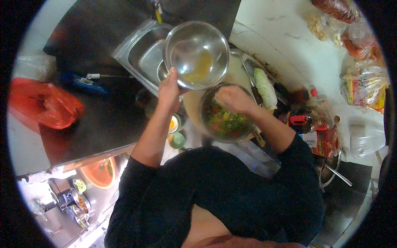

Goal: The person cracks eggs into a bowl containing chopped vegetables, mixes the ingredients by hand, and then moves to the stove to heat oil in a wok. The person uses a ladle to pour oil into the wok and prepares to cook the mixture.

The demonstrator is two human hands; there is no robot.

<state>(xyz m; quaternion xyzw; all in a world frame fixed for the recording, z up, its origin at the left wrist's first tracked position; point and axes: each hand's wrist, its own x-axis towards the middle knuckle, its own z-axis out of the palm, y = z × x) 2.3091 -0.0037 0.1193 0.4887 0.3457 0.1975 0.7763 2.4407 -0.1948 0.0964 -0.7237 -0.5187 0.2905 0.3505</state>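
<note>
With its thumb over the rim, my left hand (170, 88) holds a shiny metal bowl (192, 46) that has a little yellowish liquid in it. The bowl is over the right edge of the sink. Below it stands a larger round vessel (228, 124) of chopped green and red food. My right hand (232, 99) is over the upper part of that food, blurred, its fingers curled; whether it grips anything cannot be told. A pale green and white vegetable (265, 88) lies right of the vessel, beside a utensil with a dark handle (256, 94).
A metal sink (149, 52) is at the upper left, a red plastic bag (46, 104) on the dark counter (102, 124). Bottles (301, 121) stand at the right. Near my left forearm are green round containers (177, 140). An orange basin (99, 173) is at the lower left.
</note>
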